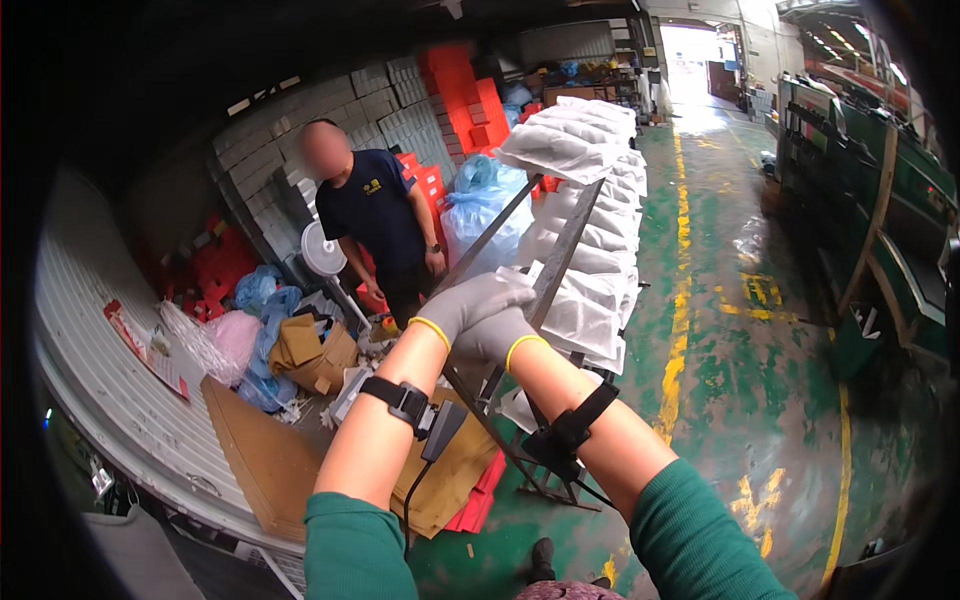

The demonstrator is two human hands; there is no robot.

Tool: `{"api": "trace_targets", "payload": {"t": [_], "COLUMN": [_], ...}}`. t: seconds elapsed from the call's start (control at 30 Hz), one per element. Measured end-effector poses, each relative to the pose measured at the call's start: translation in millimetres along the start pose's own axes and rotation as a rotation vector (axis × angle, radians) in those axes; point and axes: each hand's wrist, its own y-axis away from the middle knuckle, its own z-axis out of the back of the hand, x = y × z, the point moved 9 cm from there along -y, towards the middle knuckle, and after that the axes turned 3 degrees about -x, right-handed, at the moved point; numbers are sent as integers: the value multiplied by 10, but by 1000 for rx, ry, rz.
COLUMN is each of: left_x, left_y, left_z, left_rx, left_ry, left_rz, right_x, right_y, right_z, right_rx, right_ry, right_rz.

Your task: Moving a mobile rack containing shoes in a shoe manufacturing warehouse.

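My left hand (483, 302), in a grey glove with a yellow cuff, lies across the top of my right hand. Its fingers are drawn together and point right, with a small whitish piece (535, 271) at the fingertips that I cannot make out. Beneath it, my right hand (492, 338) wears a matching glove, its fingers mostly hidden. Both hands are close to the dark bars of a metal rack (568, 258); whether they touch the bars is unclear. White padded, pillow-like packages (580, 310) fill the rack's far side in rows. Black straps with small devices circle both my forearms.
A person (375, 205) in a dark shirt stands beyond the rack, left of it, near a white round fan (322, 248). Blue plastic bags (490, 200), red bins (460, 95) and cardboard (315, 355) crowd the left. Green machinery (850, 160) stands right of the yellow-lined floor (690, 350).
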Motion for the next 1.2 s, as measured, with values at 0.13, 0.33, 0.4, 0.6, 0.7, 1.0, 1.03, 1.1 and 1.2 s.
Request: {"api": "trace_targets", "payload": {"t": [0.13, 0.33, 0.4, 0.6, 0.7, 1.0, 1.03, 1.1, 1.2], "left_x": [261, 271, 287, -127, 221, 350, 314, 299, 344], "left_y": [221, 145, 241, -245, 280, 106, 131, 90, 155], "left_z": [-1, -58, -39, -179, -94, -144, -61, -106, -98], "left_rx": [-14, 27, 21, 35, 19, 20, 92, 6, 14], "left_ry": [74, 128, 165, -47, -181, -224, -115, -42, 110], "left_rz": [138, 157, 255, -109, -98, -227, 27, -95, 70], "right_x": [337, 221, 329, -871, 8, 218, 172, 153, 177], "right_y": [316, 231, 263, -542, -422, 139, 132, 161, 182], "right_z": [171, 215, 176, -278, -356, 8, 14, -37, -44], "right_rx": [14, -213, -131, -201, -100, 44, 47, 62, 73], "right_ry": [102, 133, 175, 205, 194, 172, 166, 155, 148], "right_rz": [31, -20, 15, -302, -67, -47, -56, -63, -60]}}
